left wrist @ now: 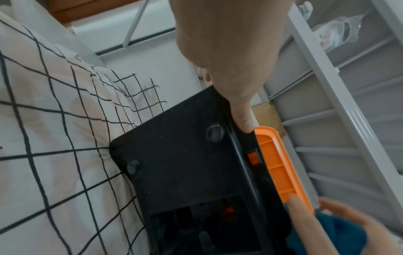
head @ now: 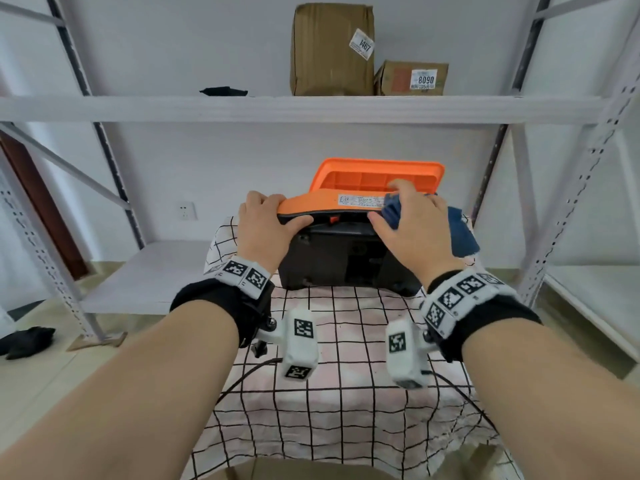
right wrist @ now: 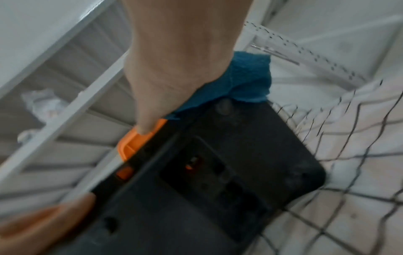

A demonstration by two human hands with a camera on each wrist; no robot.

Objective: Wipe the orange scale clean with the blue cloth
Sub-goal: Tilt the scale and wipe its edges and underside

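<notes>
Scale (head: 349,233), orange on top and black beneath, is stood on its edge on the checked cloth (head: 329,393) of a small table, its black underside turned toward the person. Its upper left corner is gripped by the left hand (head: 266,226), thumb on the near edge and fingers curled over the orange rim. The blue cloth (head: 460,233) is bunched under the right hand (head: 412,226), whose fingers are clamped over the cloth and the upper right rim. By the look of it, the wiping is in hand along the top edge. Next, a steady left-hand hold seems called for while the cloth is drawn across the orange face. Two cardboard boxes (head: 332,50) are seen on the shelf (head: 138,109) above. The shelf frame (head: 568,188) stands near on the right, so elbow room may be tight.
</notes>
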